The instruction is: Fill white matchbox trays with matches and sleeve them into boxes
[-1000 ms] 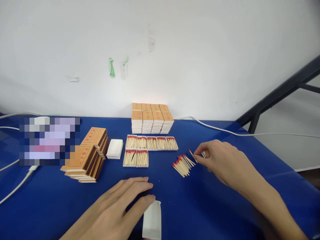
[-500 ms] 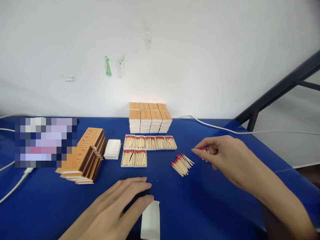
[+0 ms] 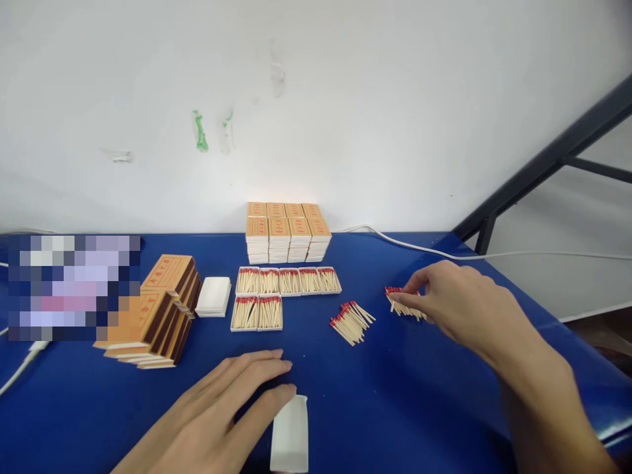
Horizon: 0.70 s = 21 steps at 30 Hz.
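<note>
My left hand (image 3: pixel 224 401) rests low over the table with its fingers stretched out. Its thumb tip touches the upper corner of an empty white matchbox tray (image 3: pixel 289 434). At the right, my right hand (image 3: pixel 454 309) pinches thumb and forefinger on a pile of red-headed matches (image 3: pixel 402 309), partly covered by the hand. A second, loose heap of matches (image 3: pixel 351 324) lies between that hand and the filled trays. Two rows of matchbox trays full of matches (image 3: pixel 289 282) stand further back, heads pointing away from me.
Behind the filled trays, orange matchboxes (image 3: pixel 289 230) are stacked near the wall. More matchbox sleeves (image 3: pixel 153 309) lean in stacks at the left, beside a small pile of white trays (image 3: pixel 213 296). A white cable (image 3: pixel 409 246) crosses the blue table's back right.
My right hand has come down onto the right-hand match pile, its fingertips now among the sticks. My left hand stays at the empty tray. The view has turned slightly right.
</note>
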### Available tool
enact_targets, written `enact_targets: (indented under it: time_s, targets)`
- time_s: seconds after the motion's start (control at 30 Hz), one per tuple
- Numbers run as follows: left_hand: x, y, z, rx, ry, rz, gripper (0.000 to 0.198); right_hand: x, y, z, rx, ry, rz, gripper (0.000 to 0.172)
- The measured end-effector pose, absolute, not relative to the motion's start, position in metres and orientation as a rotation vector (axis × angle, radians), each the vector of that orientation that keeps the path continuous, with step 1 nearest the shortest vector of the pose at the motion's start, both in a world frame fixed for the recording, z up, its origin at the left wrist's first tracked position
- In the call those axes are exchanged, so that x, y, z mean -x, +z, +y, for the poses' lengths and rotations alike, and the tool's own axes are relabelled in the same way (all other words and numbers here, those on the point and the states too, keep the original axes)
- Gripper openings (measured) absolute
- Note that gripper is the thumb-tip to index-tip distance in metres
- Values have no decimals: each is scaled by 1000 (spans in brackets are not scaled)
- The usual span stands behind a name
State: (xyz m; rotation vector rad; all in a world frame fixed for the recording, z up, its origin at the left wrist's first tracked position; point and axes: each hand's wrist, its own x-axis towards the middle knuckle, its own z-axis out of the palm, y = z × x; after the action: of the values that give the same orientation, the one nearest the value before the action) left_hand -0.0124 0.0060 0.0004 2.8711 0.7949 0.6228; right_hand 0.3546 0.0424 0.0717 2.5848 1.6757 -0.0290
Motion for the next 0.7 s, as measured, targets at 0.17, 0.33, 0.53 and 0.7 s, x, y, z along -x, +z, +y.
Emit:
enact_targets:
  time_s: [0.17,0.33,0.53,0.7]
  targets:
    - [12,0,8,-2895,615,774,56,-344,59,40,-2474,129,1685,24]
    - [10,1,9,-2908,599,772,56,-340,52,40,-2415,152,1746,24]
    - [12,2,9,-2922,613,770,53,-343,53,40,-2410,101,1745,25]
    - [13,1,8,-2925,598,767,55,-343,52,38,-2391,116,1782,24]
